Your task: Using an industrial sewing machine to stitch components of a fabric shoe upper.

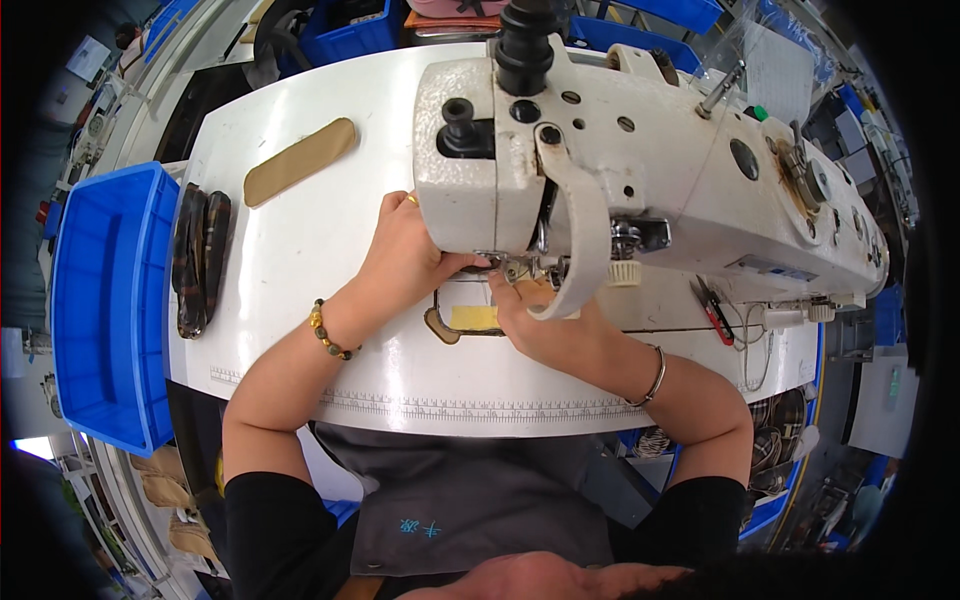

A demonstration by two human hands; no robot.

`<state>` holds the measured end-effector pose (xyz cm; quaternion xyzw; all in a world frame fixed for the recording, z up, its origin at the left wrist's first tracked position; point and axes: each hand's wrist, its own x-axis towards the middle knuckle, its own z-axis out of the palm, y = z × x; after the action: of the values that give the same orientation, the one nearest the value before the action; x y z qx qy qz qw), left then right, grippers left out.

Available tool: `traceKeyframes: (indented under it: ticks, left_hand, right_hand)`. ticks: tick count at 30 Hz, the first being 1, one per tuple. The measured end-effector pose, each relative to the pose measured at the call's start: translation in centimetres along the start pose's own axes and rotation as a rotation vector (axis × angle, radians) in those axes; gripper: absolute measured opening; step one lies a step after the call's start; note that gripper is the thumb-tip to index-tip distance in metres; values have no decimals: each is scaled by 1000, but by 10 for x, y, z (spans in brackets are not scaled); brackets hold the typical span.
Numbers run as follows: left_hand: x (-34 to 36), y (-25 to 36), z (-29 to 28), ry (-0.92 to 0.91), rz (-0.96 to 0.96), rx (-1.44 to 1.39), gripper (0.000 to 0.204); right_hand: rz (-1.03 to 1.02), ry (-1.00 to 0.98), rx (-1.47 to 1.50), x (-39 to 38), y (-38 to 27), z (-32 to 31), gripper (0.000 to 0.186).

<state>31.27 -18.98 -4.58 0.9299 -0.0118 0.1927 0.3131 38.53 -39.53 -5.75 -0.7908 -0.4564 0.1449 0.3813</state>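
A white sewing machine (470, 190) stands over the table, its needle area between my hands. My left hand (405, 255) reaches in from the left, thumb and fingers closed at a small dark fabric piece (485, 264) beside the presser foot; the machine head hides some fingertips. My right hand (540, 315) is bent at the near side of the needle, its fingers together at the same work; what lies under them is mostly hidden. A tan piece with a dark edge (441, 326) shows below my left hand, next to a yellow patch (473, 317) on the machine bed.
On the white table (370, 385) lie a tan rounded strip (300, 162), a stack of dark plaid fabric pieces (200, 260) and red-handled thread snips (713, 310). A blue bin (110, 310) stands off the left edge. A printed ruler (480, 411) runs along the near edge.
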Motion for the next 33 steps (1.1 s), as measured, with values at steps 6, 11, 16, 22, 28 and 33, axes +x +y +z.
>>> traceKeyframes:
  ticks: [6,11,16,22,28,33]
  left_hand:
    - [1,2,-3,-40,5,-11,25]
    - [-4,0,6,0,-181,-489,24]
    - [2,10,-3,25,116,214,24]
    - [1,10,-3,17,92,235,22]
    - [3,13,-3,33,134,235,23]
    - [2,15,-5,-15,55,163,26]
  right_hand:
    - [-420,141,-542,2,14,-5,6]
    - [-409,281,-264,8,20,3,8]
    - [-613,175,-725,7,26,8,33]
    - [-555,88,-823,0,20,1,39]
    - [-518,3,-820,-2,8,-4,40]
    - [-962,171,-1768,2,19,1,41]
